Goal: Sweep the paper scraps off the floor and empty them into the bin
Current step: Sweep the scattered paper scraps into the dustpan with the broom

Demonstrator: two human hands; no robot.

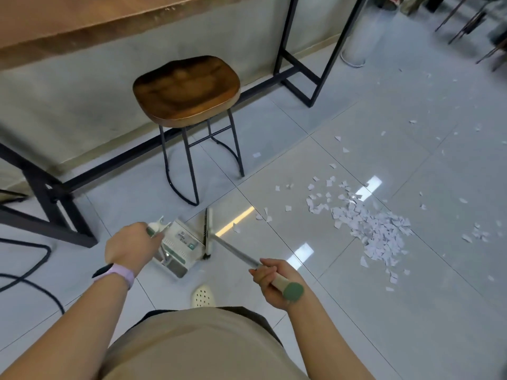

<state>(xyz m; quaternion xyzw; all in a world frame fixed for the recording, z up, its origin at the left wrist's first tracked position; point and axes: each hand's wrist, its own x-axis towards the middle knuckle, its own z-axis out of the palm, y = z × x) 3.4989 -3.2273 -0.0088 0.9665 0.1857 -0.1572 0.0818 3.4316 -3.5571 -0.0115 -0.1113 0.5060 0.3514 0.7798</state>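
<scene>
While paper scraps (375, 229) lie heaped at right of frame, left hand (129, 246) gripping dustpan (179, 246) handle, right hand (274, 281) curled round broom (236, 249) handle, lower centre.

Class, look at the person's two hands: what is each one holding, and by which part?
The left hand grips the dustpan by the top of its upright handle. The right hand grips the broom near the green-capped upper end of its handle.
</scene>
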